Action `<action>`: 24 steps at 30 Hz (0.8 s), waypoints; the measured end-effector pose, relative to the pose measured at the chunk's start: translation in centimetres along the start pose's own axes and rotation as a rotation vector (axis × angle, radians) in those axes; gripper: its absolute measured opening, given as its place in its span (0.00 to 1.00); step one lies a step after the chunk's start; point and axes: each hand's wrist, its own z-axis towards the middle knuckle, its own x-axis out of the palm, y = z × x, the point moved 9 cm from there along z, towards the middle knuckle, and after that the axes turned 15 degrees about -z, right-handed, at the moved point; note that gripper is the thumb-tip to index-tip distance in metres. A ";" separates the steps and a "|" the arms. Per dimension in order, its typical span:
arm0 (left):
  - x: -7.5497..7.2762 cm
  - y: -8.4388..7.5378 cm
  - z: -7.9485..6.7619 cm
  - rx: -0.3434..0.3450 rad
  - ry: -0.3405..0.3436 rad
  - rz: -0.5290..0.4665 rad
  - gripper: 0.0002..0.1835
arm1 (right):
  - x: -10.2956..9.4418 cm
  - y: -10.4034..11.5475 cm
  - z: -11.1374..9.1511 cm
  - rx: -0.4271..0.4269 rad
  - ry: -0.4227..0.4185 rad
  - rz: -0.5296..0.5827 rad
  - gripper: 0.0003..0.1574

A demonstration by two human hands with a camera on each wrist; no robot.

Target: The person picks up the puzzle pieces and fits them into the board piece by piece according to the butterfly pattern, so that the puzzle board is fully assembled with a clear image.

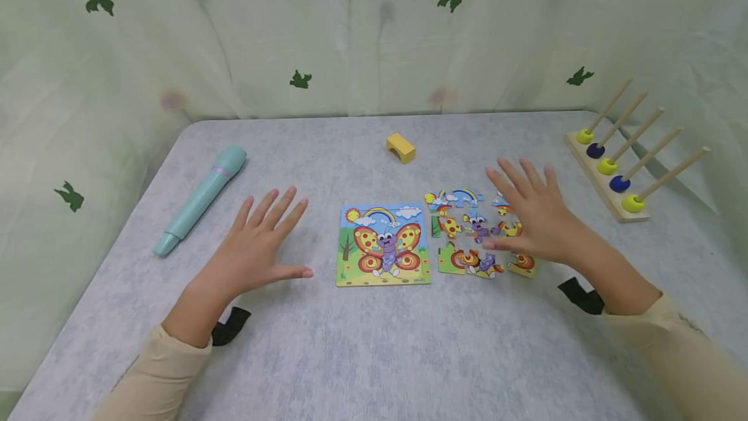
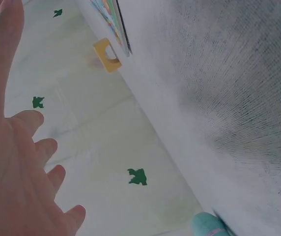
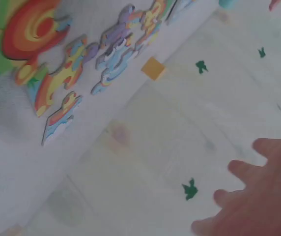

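A square butterfly picture board (image 1: 382, 245) lies on the table between the hands. Loose jigsaw pieces (image 1: 450, 258) with parts of a matching butterfly picture lie in rough rows to its right; in the right wrist view, gaps show between the pieces (image 3: 59, 83). My left hand (image 1: 254, 249) is held over the table left of the board, fingers spread, holding nothing. Over the right side of the pieces hangs my right hand (image 1: 534, 219), also spread and holding nothing; it hides some of them in the head view.
A teal microphone-shaped tube (image 1: 201, 200) lies at the left. Behind the board sits a yellow arched block (image 1: 400, 148). On the right, a wooden peg stand (image 1: 608, 180) carries yellow and blue beads. A pale curtain (image 1: 374, 38) hangs behind the grey table (image 1: 374, 356).
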 end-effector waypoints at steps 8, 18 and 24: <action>0.5 -0.9 0.6 0.105 -0.082 -0.190 0.55 | -0.1 -0.5 3.4 0.018 -0.094 0.392 0.63; 3.2 -1.6 2.0 -0.046 -0.021 -0.542 0.55 | 3.1 -0.1 6.8 0.108 -0.079 0.720 0.49; 5.0 -1.6 2.5 -0.107 0.047 -0.643 0.54 | 5.9 -0.1 7.5 0.134 0.013 0.786 0.44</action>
